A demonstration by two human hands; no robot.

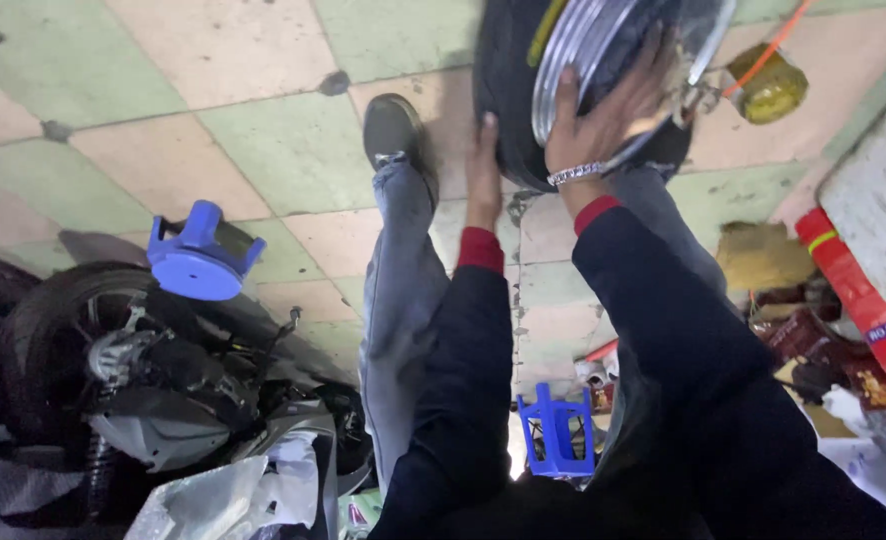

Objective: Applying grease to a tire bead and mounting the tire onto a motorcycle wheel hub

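Observation:
A wheel with a black tyre (501,100) and a shiny chrome rim (575,45) stands upright on the tiled floor at the top centre, between my feet. My left hand (483,172) lies flat against the tyre's near side, fingers together. My right hand (603,112), with a metal bracelet on the wrist, is spread over the rim and spokes and steadies it. Both arms wear dark sleeves with red cuffs. My grey trouser legs and one dark shoe (393,130) flank the wheel.
A scooter (113,380) with its rear wheel showing lies at lower left, a blue plastic stool (199,258) beside it. A second blue stool (555,432) is below my arms. A yellow jar (769,86), a red container (853,290) and clutter fill the right.

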